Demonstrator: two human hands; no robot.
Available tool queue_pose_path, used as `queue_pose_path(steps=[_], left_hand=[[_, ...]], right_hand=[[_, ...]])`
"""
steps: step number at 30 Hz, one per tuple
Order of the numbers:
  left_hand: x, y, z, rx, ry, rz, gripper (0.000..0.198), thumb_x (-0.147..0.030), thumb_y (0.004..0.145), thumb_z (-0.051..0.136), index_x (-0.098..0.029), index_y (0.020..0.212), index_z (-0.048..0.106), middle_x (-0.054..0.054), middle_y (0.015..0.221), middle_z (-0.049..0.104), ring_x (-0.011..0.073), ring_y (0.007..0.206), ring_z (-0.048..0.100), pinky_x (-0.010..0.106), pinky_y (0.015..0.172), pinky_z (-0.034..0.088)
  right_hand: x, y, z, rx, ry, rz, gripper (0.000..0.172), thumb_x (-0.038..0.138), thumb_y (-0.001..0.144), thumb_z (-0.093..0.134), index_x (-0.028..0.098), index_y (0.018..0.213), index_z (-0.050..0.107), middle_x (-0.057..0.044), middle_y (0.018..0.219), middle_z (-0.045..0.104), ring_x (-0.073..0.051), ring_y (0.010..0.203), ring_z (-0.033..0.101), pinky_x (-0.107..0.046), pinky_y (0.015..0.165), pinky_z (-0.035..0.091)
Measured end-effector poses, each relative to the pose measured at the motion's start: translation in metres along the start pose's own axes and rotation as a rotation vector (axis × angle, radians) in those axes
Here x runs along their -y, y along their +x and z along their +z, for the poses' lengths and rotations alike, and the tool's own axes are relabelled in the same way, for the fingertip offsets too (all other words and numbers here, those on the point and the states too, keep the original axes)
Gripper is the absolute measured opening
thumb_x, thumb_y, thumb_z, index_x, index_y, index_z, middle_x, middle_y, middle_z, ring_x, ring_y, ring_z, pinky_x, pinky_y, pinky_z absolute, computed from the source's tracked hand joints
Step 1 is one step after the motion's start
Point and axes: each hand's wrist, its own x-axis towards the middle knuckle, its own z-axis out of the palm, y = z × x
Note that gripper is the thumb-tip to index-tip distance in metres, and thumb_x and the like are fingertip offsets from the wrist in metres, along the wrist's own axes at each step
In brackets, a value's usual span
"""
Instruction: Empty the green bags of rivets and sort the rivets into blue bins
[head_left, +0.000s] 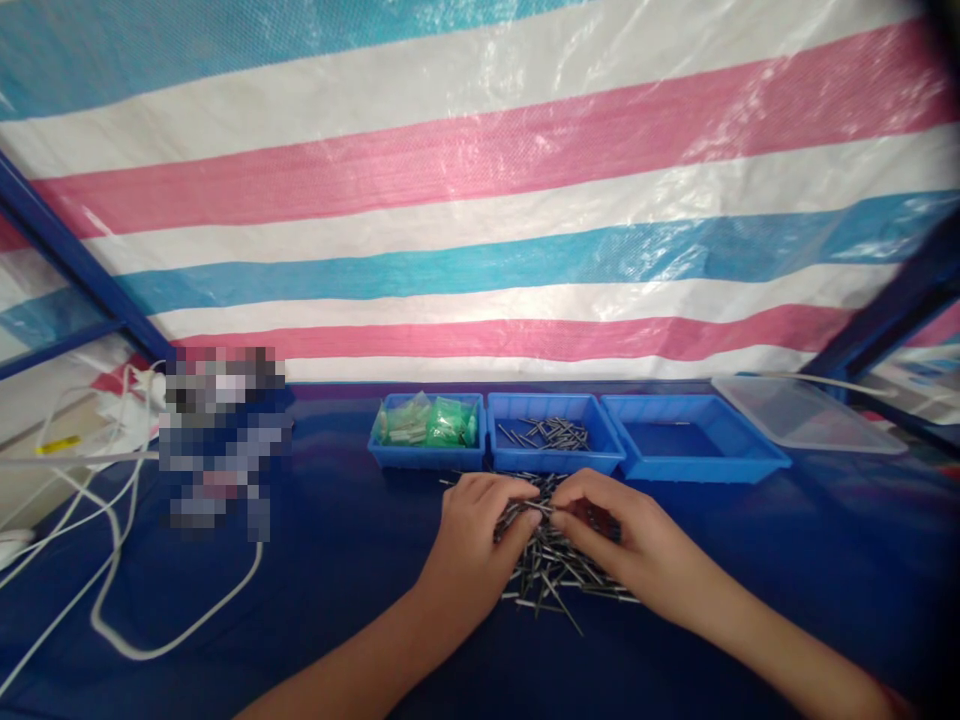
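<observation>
A loose pile of thin metal pins [551, 570], possibly rivets, lies on the dark blue table. My left hand [476, 525] is over the pile's left side, thumb and fingers closed in a pinch on pins. From the right, my right hand [634, 535] pinches at the same spot, its fingertips close to the left ones. The fingers partly hide what is between them, so I cannot tell how many pins each hand holds. Just behind the pile, a middle blue bin [555, 462] contains several similar pins.
A left blue bin [427, 459] holds green and clear plastic packets [450, 423]. In the right blue bin [709, 468] lies one thin pin. A translucent lid [810, 415] sits at the far right. White cables [112, 560] and blurred-out items occupy the left; a striped sheet [480, 200] hangs behind.
</observation>
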Motion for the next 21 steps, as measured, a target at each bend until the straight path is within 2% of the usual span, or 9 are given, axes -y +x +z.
queue_pose_path(steps=[3,10,21], left_hand=[[-0.001,0.002,-0.001,-0.060,-0.122,-0.013,0.010,-0.021,0.084,0.061,-0.020,0.093,0.066,0.004,0.099,0.068,0.0202,0.099,0.059,0.033,0.090,0.042],[-0.004,0.001,-0.001,-0.056,-0.283,-0.124,0.012,-0.026,0.086,0.059,-0.018,0.090,0.067,0.002,0.087,0.070,0.0158,0.081,0.064,0.025,0.077,0.048],[-0.010,0.001,-0.002,-0.055,-0.283,-0.134,0.011,-0.025,0.086,0.057,-0.017,0.085,0.065,0.000,0.080,0.068,0.0142,0.074,0.061,0.023,0.071,0.046]], right_hand=[[0.002,-0.002,0.002,-0.026,0.087,0.073,0.021,0.038,0.090,0.051,0.020,0.089,0.062,-0.004,0.083,0.064,-0.017,0.075,0.059,-0.029,0.066,0.048],[0.009,-0.005,0.009,-0.025,0.254,0.111,0.022,0.037,0.089,0.053,0.019,0.093,0.066,-0.004,0.084,0.066,-0.016,0.073,0.060,-0.028,0.067,0.051],[0.012,-0.005,0.009,-0.039,0.187,0.057,0.020,0.034,0.090,0.051,0.020,0.086,0.066,-0.003,0.080,0.065,-0.018,0.080,0.061,-0.030,0.075,0.051]])
